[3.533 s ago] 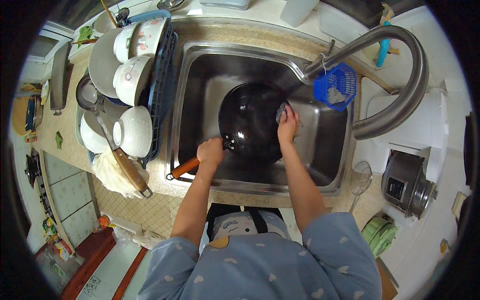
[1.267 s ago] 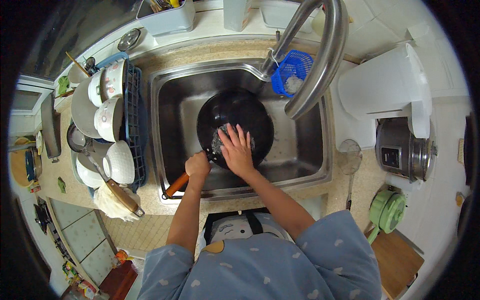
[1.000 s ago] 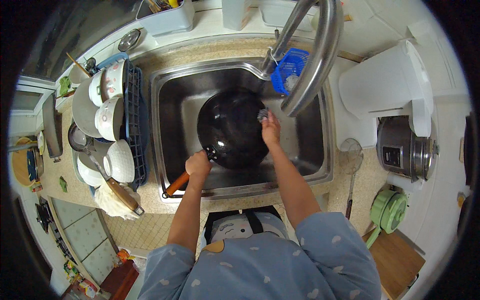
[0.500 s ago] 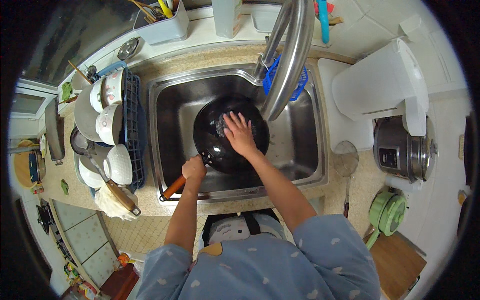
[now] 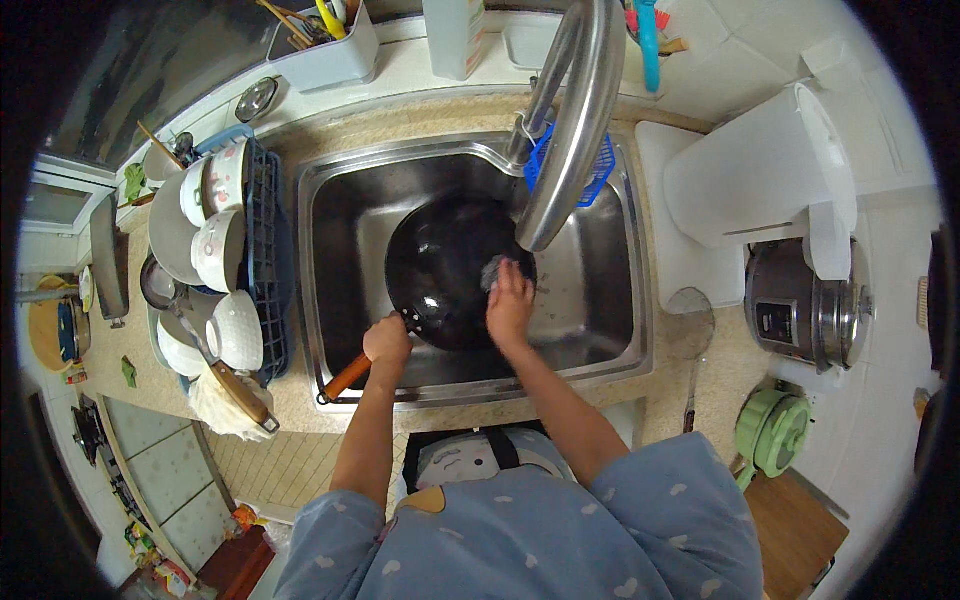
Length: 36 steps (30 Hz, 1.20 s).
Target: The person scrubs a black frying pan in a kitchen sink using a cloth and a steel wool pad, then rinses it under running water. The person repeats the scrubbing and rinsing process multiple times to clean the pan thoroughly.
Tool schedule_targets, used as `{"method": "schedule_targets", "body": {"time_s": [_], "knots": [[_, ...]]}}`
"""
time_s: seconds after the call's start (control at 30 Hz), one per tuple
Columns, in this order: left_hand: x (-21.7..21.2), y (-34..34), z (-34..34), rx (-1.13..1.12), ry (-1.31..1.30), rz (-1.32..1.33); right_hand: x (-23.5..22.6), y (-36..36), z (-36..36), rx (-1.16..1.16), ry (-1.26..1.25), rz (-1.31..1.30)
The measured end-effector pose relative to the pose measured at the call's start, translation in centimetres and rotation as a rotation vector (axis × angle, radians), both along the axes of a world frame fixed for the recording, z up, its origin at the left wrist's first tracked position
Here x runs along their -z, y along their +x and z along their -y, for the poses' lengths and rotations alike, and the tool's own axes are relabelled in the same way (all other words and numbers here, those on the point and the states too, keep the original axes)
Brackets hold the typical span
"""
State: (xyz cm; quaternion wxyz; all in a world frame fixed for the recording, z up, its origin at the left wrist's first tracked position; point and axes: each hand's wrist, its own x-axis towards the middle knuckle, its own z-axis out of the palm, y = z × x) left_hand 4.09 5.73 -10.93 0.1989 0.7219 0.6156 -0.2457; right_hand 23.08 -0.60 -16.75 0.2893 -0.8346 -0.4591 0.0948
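A black wok (image 5: 432, 255) rests in the steel sink (image 5: 585, 300), its inside facing up and shining with reflected light. My left hand (image 5: 388, 338) is closed round the upper part of its orange-brown handle (image 5: 346, 376), which reaches over the sink's front edge. At the wok's right side, my right hand (image 5: 511, 305) presses a grey steel wool scrubber (image 5: 492, 273) against the inner wall. The fingers lie together over the scrubber and hide part of it.
The faucet (image 5: 565, 150) arches over the sink's back right, beside a blue basket (image 5: 590, 170). Left stands a dish rack (image 5: 265, 250) full of bowls (image 5: 218, 250), with a ladle (image 5: 215, 360) leaning out. A strainer (image 5: 690, 325), rice cooker (image 5: 800, 300) and green pot (image 5: 775, 432) sit right.
My right hand and the scrubber have moved from the wok's upper middle to its right side, nearer to me. The left hand keeps its hold on the handle.
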Motion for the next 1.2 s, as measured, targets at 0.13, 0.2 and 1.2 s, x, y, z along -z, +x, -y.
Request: {"method": "schedule_targets", "body": {"time_s": [0.13,0.2,1.2], "knots": [[-1.2,0.3,0.0,0.035,0.024,-0.041,-6.9,-3.0,1.4,-0.303,-0.069,-0.151],[-3.9,1.6,0.2,0.087,0.079,0.027,-7.3,-2.3,1.0,-0.243,0.114,-0.311],[-4.9,13.7,-0.3,-0.649,0.065,1.3,-13.5,23.8,-27.0,-0.664,0.269,0.146]]}}
